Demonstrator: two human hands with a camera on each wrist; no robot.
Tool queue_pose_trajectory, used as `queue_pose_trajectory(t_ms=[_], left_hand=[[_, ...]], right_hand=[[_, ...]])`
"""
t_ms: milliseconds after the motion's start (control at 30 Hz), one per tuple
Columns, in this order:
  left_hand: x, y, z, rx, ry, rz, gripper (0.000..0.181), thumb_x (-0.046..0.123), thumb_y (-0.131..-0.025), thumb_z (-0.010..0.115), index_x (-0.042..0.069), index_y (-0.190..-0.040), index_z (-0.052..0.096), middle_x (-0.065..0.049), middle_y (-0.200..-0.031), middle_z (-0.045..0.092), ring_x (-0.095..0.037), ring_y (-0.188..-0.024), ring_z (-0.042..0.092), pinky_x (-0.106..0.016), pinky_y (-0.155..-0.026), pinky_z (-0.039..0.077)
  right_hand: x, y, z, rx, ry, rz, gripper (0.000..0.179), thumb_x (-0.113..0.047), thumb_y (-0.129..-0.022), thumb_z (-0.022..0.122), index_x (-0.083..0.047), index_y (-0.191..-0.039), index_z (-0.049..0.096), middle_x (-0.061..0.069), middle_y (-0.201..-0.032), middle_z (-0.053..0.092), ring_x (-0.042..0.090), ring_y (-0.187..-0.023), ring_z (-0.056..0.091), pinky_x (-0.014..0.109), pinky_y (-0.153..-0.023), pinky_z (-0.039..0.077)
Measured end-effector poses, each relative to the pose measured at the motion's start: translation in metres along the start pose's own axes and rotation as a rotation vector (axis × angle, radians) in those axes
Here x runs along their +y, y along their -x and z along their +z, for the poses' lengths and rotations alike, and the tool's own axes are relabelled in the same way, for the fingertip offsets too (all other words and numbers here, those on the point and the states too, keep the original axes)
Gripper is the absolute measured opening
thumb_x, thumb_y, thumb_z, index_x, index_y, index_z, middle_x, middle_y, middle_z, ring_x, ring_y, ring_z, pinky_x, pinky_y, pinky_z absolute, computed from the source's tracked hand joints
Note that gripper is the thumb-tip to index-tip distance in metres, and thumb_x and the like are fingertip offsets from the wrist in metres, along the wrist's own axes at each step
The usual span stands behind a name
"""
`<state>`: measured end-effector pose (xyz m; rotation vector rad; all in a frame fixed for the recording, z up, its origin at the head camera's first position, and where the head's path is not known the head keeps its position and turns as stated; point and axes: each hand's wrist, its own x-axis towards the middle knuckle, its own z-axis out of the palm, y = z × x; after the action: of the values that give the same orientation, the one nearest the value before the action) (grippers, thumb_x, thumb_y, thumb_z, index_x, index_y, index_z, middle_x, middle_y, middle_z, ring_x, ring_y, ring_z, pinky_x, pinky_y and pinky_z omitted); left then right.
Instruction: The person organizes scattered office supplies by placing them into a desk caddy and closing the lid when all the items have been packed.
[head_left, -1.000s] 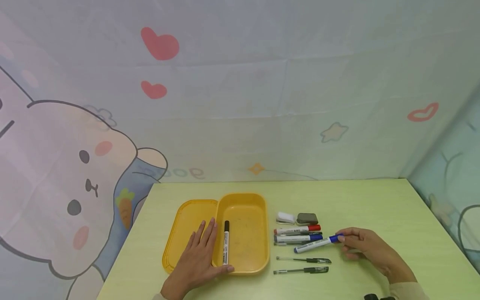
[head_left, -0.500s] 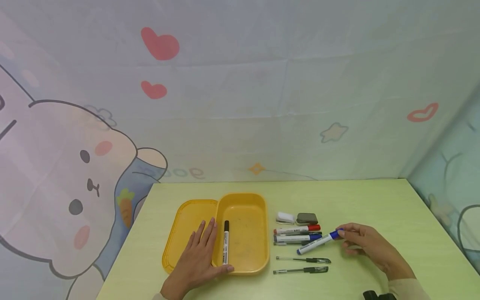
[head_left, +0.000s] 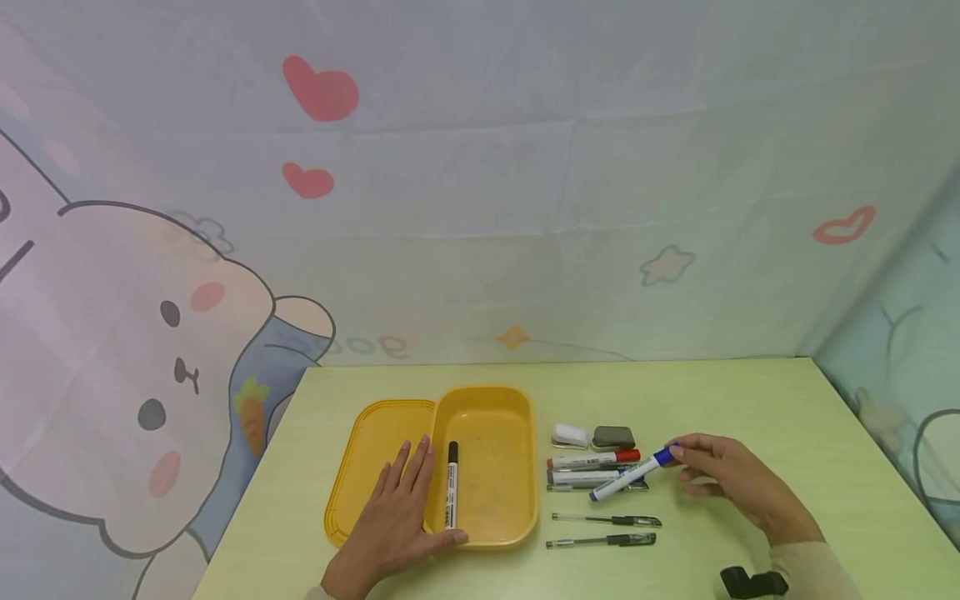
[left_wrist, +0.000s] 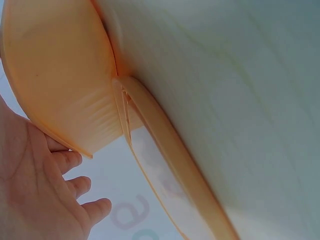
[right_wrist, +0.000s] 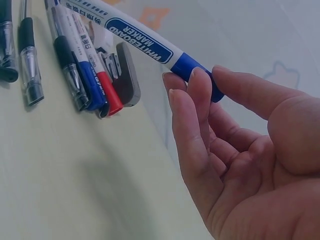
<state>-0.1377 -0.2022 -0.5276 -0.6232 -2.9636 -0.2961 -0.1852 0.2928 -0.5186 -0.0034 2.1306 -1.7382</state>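
Note:
My right hand (head_left: 738, 483) pinches a blue whiteboard marker (right_wrist: 145, 42) by its cap, between thumb and fingers. The marker slants down to the left, over the row of pens. In the head view my left hand (head_left: 397, 521) lies with straight fingers against the left rim of a yellow plastic box (head_left: 498, 467), thumb at its front left corner. A black-capped marker (head_left: 452, 492) lies inside the box along its left side. Under the left hand, partly hidden, is the yellow lid (head_left: 375, 442).
Right of the box lie a red marker (head_left: 596, 460), another blue marker (head_left: 581, 477) and several gel pens (head_left: 603, 542). Behind them sit a white stapler (head_left: 570, 436) and a grey stapler (head_left: 613, 437). A black object (head_left: 752, 583) shows by the right sleeve.
My right hand has moved slightly away from me and up, and the blue marker in it now tilts more steeply, cap end higher. The left hand stays where it was.

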Motion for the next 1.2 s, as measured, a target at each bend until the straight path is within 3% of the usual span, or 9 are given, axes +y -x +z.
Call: queue_pose_trajectory(t_ms=[367,733,933,1200], left_hand=[[-0.001,0.0,0.003,0.006,-0.009,0.0,0.118,0.081,-0.081,0.058,0.002,-0.161,0.022,-0.013,-0.17,0.016,-0.037,-0.156,0.015,-0.061,-0.119,0.026],[-0.002,0.001,0.005,0.039,-0.024,0.017,0.12,0.087,-0.081,0.049,0.001,-0.161,0.024,-0.012,-0.17,0.018,-0.039,-0.155,0.019,-0.061,-0.118,0.028],[-0.002,0.0,0.005,0.05,-0.024,0.023,0.121,0.088,-0.081,0.049,0.001,-0.161,0.023,-0.012,-0.17,0.019,-0.039,-0.154,0.02,-0.061,-0.118,0.029],[-0.002,0.0,0.004,-0.002,-0.019,0.003,0.121,0.086,-0.081,0.052,0.003,-0.162,0.018,-0.01,-0.171,0.011,-0.036,-0.157,0.012,-0.059,-0.12,0.026]], right_hand=[[-0.013,-0.004,-0.001,-0.029,0.006,-0.041,0.048,-0.032,-0.104,0.059,0.007,-0.131,0.057,0.008,-0.11,0.065,0.018,-0.092,0.065,0.034,-0.083,0.061],[-0.028,-0.006,0.0,-0.091,0.005,-0.093,0.044,-0.033,-0.105,0.057,0.005,-0.126,0.059,0.006,-0.103,0.067,0.02,-0.092,0.068,0.04,-0.086,0.061],[-0.032,-0.009,0.002,-0.084,0.011,-0.097,0.045,-0.036,-0.105,0.056,0.003,-0.128,0.059,0.01,-0.11,0.067,0.023,-0.093,0.067,0.044,-0.087,0.06],[-0.042,-0.011,0.007,-0.095,0.019,-0.121,0.046,-0.035,-0.106,0.055,0.004,-0.129,0.058,0.01,-0.111,0.067,0.022,-0.091,0.067,0.038,-0.083,0.061]])
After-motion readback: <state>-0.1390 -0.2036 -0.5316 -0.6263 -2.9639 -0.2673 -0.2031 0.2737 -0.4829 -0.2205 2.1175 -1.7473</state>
